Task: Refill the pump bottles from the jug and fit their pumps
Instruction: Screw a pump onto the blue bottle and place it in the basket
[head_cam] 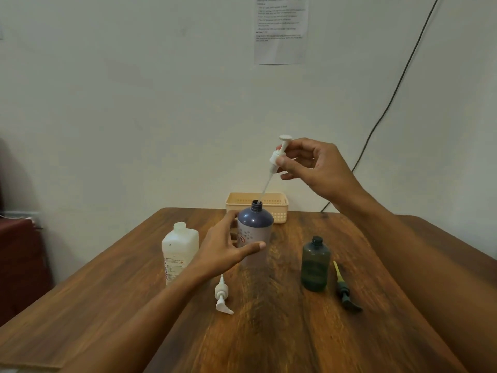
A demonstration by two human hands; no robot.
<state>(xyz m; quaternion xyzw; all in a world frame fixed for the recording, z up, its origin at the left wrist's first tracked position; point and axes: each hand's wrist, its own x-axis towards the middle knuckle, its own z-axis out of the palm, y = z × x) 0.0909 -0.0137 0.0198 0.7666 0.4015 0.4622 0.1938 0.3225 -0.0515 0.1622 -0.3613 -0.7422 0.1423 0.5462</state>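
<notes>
A tall purple-grey bottle [255, 227] stands upright mid-table, and my left hand [224, 247] is wrapped around its body. My right hand [309, 165] holds a white pump [278, 154] above it, tilted, with the end of its clear tube inside the bottle's open neck. A white square jug [178, 250] stands uncapped to the left. A small dark green bottle [315, 265] stands open to the right. A second white pump [222, 296] lies on the table in front of the tall bottle. A dark green pump with a yellow tube [344, 289] lies right of the green bottle.
A beige plastic basket [279, 208] sits at the table's far edge against the wall. The wooden table [269, 332] stretches toward me. A printed sheet [281, 28] hangs on the wall, and a black cable [390, 103] runs down it on the right.
</notes>
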